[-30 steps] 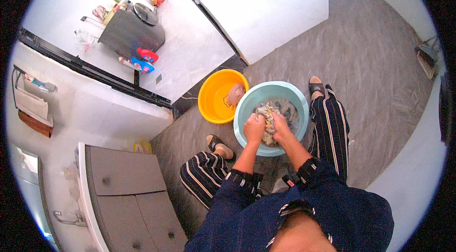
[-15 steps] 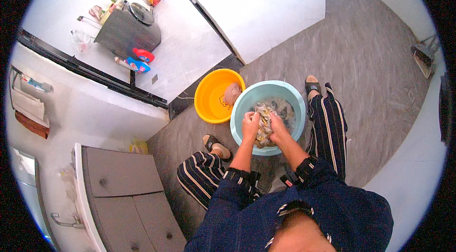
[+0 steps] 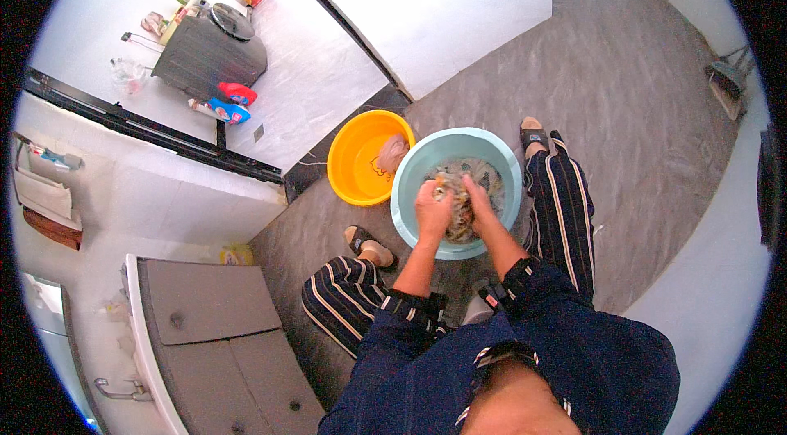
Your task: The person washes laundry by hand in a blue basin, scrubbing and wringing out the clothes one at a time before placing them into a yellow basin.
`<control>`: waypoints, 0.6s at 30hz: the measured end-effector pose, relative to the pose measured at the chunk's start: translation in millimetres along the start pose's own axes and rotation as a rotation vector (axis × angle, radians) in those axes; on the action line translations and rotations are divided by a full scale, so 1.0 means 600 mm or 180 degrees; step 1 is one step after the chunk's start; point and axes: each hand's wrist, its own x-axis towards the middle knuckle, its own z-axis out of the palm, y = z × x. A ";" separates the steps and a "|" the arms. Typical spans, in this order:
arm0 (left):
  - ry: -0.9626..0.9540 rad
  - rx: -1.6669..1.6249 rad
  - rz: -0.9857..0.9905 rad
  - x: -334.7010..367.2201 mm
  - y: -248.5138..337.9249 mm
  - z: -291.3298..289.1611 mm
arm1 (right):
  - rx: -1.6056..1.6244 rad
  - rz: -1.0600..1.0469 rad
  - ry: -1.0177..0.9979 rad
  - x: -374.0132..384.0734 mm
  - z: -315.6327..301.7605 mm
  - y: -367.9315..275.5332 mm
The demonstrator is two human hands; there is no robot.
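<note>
Cloth of pale, multicoloured print [image 3: 463, 227], wet-looking and bunched, is inside a round, light-blue plastic basin [image 3: 420, 166], between its centre and its near edge. Left hand [image 3: 434, 209]: fingers curled and clamped on the bunch. Right hand [image 3: 479, 202]: fingers together, closed on its other side; slight blur, exact finger placing not readable.

Progress, judged: mid-handling. The cloth is gathered up in both hands, neither wrung flat nor laid out. More printed fabric [image 3: 485, 174] lies toward the basin's far right edge, among what look like suds; whether it is the same piece I cannot tell. A dull pink, crumpled cloth [image 3: 393, 154] sits apart, against the right wall of a round, orange-yellow plastic tub [image 3: 351, 154]; whether it has been dealt with is not shown.

Surface: grey, streaked floor [image 3: 631, 99]. Tub just beside the basin's upper-left edge; a black open-toed sandal [image 3: 534, 137] near the basin's right edge, its mate [image 3: 359, 240] off the lower left.

Room: grey-fronted cabinet [image 3: 211, 300] along the left; white wall panel [image 3: 434, 13] beyond the basin. Past a dark door track [image 3: 147, 125], a dark-grey, drum-shaped container [image 3: 205, 58] stands on pale flooring, red bottle [image 3: 238, 92] and blue bottle [image 3: 229, 112] next to it. Grey dustpan [image 3: 727, 89] by the far-right wall.
</note>
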 end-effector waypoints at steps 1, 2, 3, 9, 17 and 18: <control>0.0047 -0.0209 0.0062 -0.012 0.011 -0.003 | 0.0701 0.0349 -0.0275 -0.014 0.006 0.003; -0.0254 -0.0183 0.0264 -0.014 0.050 0.008 | 0.0909 0.0426 -0.0362 0.009 -0.017 0.003; -0.0382 0.0003 0.0468 -0.035 0.058 0.016 | 0.1235 0.0680 -0.0567 0.017 -0.023 0.013; -0.0407 0.0350 0.0145 -0.029 0.057 0.038 | 0.1073 0.0180 -0.0558 0.068 -0.038 0.056; 0.0112 0.0888 -0.0005 -0.010 0.046 0.005 | 0.0962 -0.0154 -0.0702 0.007 0.018 0.017; -0.0239 0.0776 -0.0014 -0.021 0.074 0.011 | 0.1062 -0.0114 -0.0809 0.024 -0.005 0.015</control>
